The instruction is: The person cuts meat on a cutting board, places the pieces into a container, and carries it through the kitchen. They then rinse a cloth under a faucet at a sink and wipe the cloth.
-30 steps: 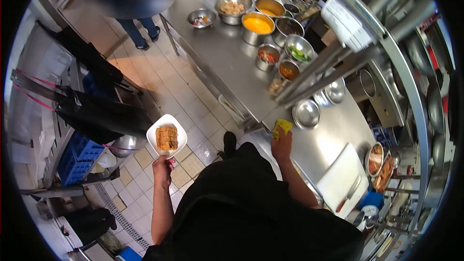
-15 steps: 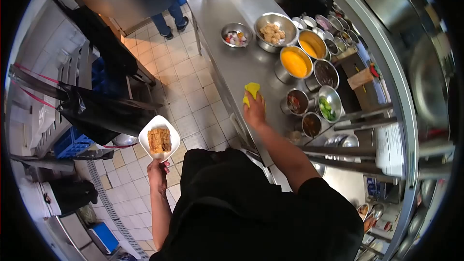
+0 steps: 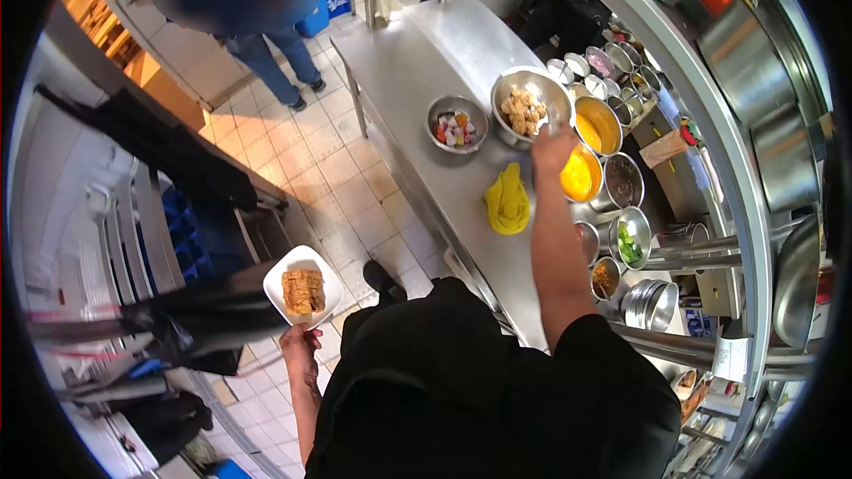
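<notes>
My left hand point(image 3: 301, 348) grips the near edge of a white square dish point(image 3: 327, 272), held out over the floor. Browned, sliced food point(image 3: 303, 291) lies in it. Over the steel table, my right hand point(image 3: 552, 153) is at the near rim of a metal bowl point(image 3: 504, 127) of light-brown chunks point(image 3: 523, 112). It partly covers a pot of orange sauce point(image 3: 579, 175); its fingers are too blurred to show whether they hold anything. A crumpled yellow cloth point(image 3: 508, 202) lies on the table below this hand. Left of the chunks stands a smaller bowl of chopped vegetables point(image 3: 456, 128).
Another orange sauce pot point(image 3: 597, 125), a bowl of green pieces point(image 3: 630, 241) and several small tins line the steel table's point(image 3: 390, 80) right side. A metal rail point(image 3: 710, 106) curves overhead. A person in blue trousers point(image 3: 275, 62) stands beyond the tiled floor point(image 3: 337, 182).
My right hand has let go of the yellow cloth, left it on the table and moved farther away, toward the bowl of chunks. My left hand still holds the dish.
</notes>
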